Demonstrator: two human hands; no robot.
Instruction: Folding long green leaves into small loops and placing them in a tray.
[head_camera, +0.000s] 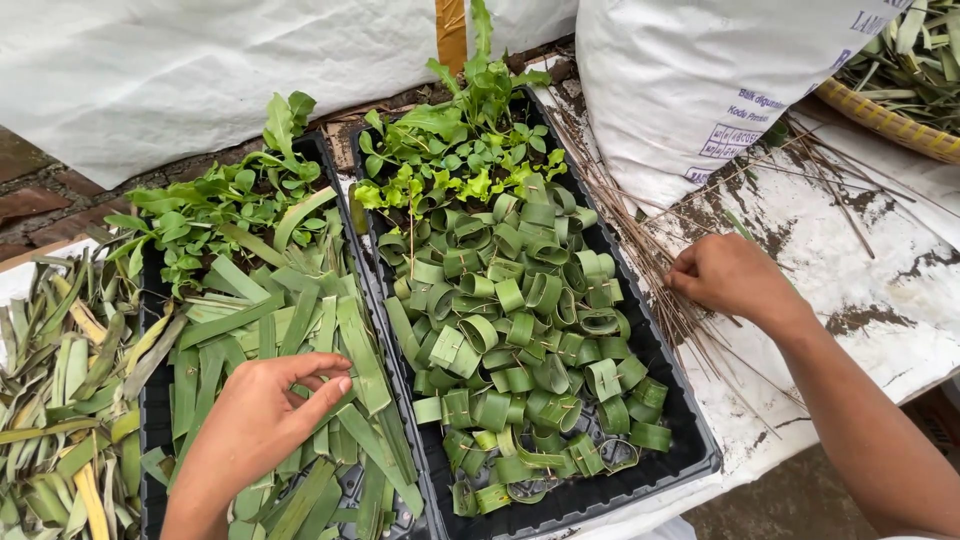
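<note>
Left hand is laid with fingers loosely curled on the flat leaf strips in the black tray at 7 o'clock; right hand is closed, fingertips pinched into the bundle of thin brown sticks at 3 o'clock on the white tabletop. Between the hands a second black tray is packed with green leaf rings, seedlings shown at its 12 o'clock end. Loose leaf scraps are piled at 9 o'clock, a white sack at 1 o'clock, a woven basket at 2 o'clock.
</note>
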